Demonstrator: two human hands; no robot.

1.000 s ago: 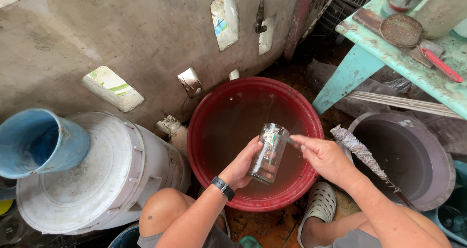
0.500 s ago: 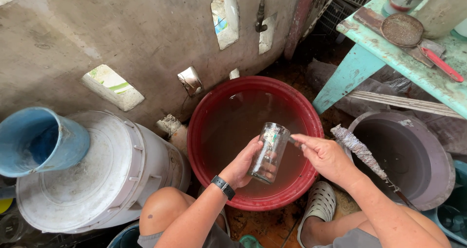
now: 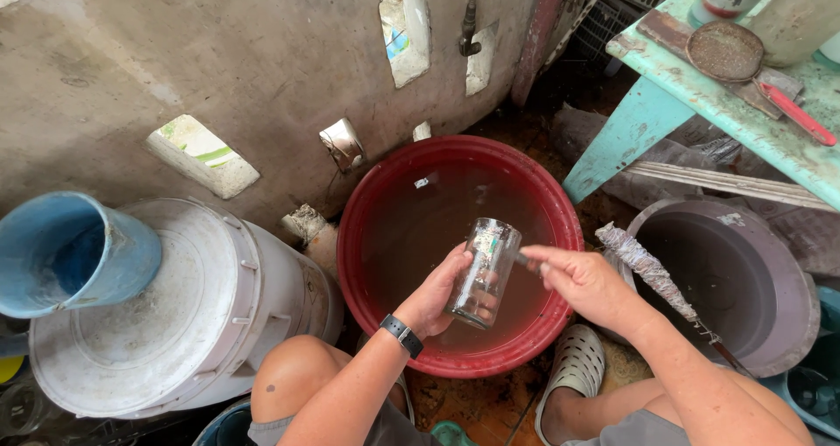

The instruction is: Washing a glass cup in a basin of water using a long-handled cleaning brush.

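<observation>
Little has shifted over the last second: the glass jar (image 3: 484,273) has tipped a touch more upright and both hands sit almost where they were, over the red basin (image 3: 367,192) of brownish water. From where I stand, the left hand (image 3: 437,290) is wrapped around the far side of the jar, fingers closed on its wall, holding it tilted with its mouth up toward the wall and its base low over the near rim. The right hand (image 3: 582,280) is pinched narrow on a thin dark tool whose end meets the jar's mouth; I can't make out what the tool is. It looks to me like the cleaning stage, working at the inside or rim of the jar above the water. The next move would call for a firm left grip on wet glass and a careful push or twist of the tool. A white bucket lid (image 3: 131,315) and a blue pail (image 3: 61,249) stand off to the left, a grey tub (image 3: 787,280) to the right.
</observation>
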